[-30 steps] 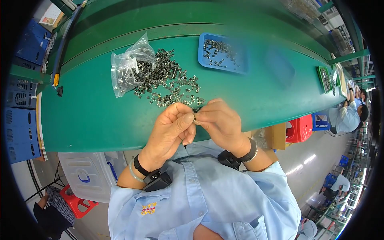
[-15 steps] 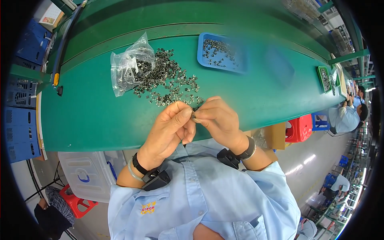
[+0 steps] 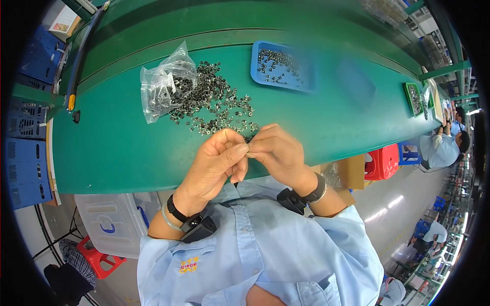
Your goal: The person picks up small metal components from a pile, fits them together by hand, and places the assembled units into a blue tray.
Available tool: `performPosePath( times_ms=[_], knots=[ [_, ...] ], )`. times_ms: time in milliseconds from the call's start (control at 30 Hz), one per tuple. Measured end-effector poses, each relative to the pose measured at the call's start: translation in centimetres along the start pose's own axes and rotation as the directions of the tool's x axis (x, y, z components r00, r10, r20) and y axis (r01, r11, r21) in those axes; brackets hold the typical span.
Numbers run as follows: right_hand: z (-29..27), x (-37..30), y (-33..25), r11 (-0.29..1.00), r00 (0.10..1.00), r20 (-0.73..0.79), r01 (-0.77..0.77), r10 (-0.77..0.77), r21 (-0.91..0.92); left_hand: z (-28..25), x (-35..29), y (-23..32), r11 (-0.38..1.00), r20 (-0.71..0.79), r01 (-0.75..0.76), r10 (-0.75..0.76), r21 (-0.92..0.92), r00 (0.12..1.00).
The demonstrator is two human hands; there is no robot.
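My left hand (image 3: 217, 163) and my right hand (image 3: 279, 153) meet fingertip to fingertip above the near part of the green table. Both are closed in a pinch, thumb against fingers. Between them is a small metal part, almost wholly covered by the fingertips now. Just beyond my hands spreads a loose pile of small metal parts (image 3: 209, 94), dark and silvery. A clear plastic bag (image 3: 157, 94) lies at the pile's left, with more of the parts in and under it.
A blue tray (image 3: 255, 76) with scattered small parts stands at the back of the green table (image 3: 117, 158). Farther right sits a green tray (image 3: 414, 99) of parts. A yellow-and-black tool (image 3: 71, 101) is at the left. Co-workers (image 3: 440, 150) sit along the right side.
The small part showing between my fingertips earlier is now covered by them. My left thumb has moved slightly down and right, against the right fingertips. The pile and trays look the same.
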State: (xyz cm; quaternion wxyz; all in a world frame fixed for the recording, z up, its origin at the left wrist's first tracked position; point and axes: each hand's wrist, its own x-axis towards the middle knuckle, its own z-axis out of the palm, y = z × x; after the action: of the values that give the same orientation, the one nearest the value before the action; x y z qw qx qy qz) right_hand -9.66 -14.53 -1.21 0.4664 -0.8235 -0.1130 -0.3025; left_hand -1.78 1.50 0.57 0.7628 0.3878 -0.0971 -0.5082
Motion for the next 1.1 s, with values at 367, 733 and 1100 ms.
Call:
performPosePath(
  times_ms=[367,733,1100],
  knots=[
    [-0.3,0.6,-0.1,0.989,0.999,-0.022,0.027,-0.03,-0.148,0.7,-0.2,0.2,0.97,-0.109,-0.071,0.099,0.233,0.989],
    [-0.6,1.0,-0.1,0.973,0.999,0.024,-0.029,0.036,-0.227,-0.1,0.9,-0.4,0.971,-0.099,-0.08,0.105,0.227,0.99],
    [-4.6,7.1,5.4,0.865,0.99,-0.065,-0.141,0.126,-0.481,-1.6,0.5,0.1,0.994,-0.166,-0.059,0.074,0.093,0.983]
  ],
)
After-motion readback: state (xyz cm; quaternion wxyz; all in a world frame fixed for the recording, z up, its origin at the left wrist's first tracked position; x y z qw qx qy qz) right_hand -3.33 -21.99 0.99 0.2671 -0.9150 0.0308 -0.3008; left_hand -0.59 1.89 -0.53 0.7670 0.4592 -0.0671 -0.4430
